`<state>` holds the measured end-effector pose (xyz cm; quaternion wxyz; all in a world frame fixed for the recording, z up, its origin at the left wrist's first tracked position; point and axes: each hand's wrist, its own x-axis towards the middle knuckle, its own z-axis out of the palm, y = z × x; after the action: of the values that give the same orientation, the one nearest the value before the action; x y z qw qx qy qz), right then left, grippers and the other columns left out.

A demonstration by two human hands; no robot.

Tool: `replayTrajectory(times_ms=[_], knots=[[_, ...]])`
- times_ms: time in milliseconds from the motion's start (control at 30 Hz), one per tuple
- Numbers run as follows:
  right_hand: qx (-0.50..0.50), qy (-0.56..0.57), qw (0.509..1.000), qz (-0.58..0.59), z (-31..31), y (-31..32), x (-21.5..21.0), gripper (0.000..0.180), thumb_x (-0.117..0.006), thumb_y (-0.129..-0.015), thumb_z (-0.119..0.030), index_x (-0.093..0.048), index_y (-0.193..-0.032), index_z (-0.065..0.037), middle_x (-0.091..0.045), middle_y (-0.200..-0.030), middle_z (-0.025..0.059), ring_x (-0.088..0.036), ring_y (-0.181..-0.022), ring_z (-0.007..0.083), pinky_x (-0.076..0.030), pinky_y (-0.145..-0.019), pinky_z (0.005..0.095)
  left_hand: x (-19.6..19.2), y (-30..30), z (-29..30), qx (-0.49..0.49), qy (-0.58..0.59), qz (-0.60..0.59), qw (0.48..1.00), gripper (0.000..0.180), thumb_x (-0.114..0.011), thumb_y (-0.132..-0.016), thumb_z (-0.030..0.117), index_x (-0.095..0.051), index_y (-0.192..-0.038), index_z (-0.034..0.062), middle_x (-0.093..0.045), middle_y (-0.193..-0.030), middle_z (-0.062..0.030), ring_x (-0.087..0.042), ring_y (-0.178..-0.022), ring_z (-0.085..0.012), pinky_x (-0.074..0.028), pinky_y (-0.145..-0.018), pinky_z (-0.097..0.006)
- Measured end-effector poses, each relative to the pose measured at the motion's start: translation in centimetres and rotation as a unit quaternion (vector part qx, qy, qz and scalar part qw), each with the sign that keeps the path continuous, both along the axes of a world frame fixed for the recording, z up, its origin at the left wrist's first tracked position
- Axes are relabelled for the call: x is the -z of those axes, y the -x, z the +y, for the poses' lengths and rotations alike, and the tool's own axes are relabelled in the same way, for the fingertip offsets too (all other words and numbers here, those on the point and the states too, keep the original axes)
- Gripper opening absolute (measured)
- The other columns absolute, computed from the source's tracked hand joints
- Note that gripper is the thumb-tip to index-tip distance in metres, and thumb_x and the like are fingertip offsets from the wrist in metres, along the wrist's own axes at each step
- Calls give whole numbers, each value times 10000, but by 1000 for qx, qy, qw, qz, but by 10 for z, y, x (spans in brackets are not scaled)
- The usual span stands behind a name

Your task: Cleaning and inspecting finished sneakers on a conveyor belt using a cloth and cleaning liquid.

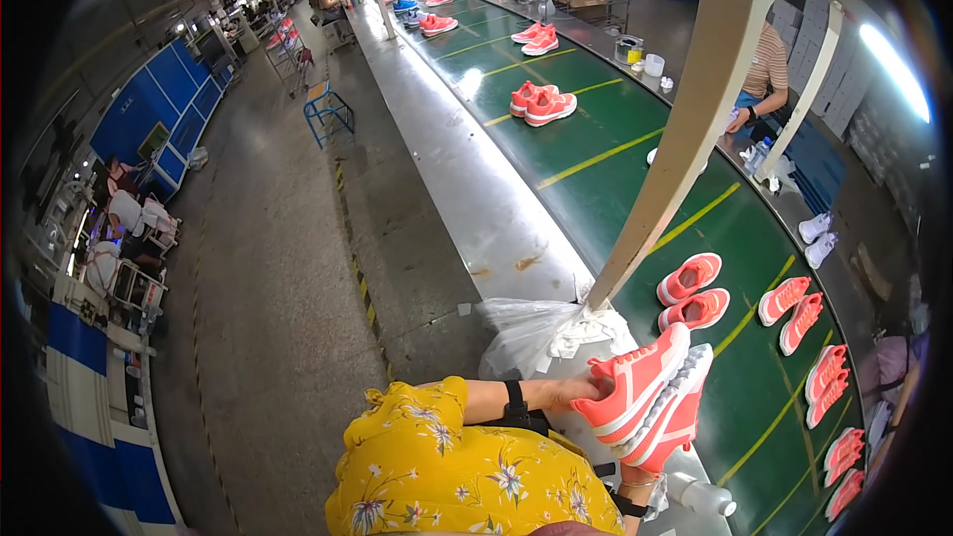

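In front of me at the belt's near edge, two coral sneakers with white soles are held up, sole against sole. My left hand [574,393] reaches into the opening of the left sneaker [635,387]; its fingers are hidden inside. From below, my right hand [638,476] holds the right sneaker [657,452], whose upper covers most of the fingers. A white plastic bottle [701,494] lies on the metal ledge beside my right wrist. Just beyond the held shoes, a coral pair [693,310] rests on the green conveyor belt [596,154].
A beige metal post [660,179] rises at the belt's near side, with a clear plastic bag [531,333] of white material at its foot. More coral sneakers [826,382] sit along the belt. Across it, a co-worker in a striped shirt [769,65] works by white shoes [817,238].
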<state>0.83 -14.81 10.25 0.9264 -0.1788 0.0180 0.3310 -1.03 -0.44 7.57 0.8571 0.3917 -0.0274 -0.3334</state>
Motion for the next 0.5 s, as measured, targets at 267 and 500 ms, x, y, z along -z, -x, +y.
replayTrajectory(times_ms=[267, 500], knots=[[-27, -3, 1000, 7, -134, 61, 75, 567, -573, -987, -301, -404, -1474, -65, -486, -1489, 109, -495, -1343, 275, -412, -1132, 442, 16, 1, -2, -18, 23, 25, 999, 439, -602, -876, 8, -585, -1314, 32, -645, -1278, -54, -607, -1139, -121, -490, -992, -323], [111, 54, 989, 80, -161, 82, 105, 558, -590, -979, -276, -416, -1465, -63, -498, -1477, 108, -507, -1333, 273, -421, -1127, 440, 4, -4, 3, -52, -12, 109, 993, 450, -560, -878, -61, -559, -1327, -31, -625, -1317, -130, -646, -1142, -217, -524, -1004, -375]])
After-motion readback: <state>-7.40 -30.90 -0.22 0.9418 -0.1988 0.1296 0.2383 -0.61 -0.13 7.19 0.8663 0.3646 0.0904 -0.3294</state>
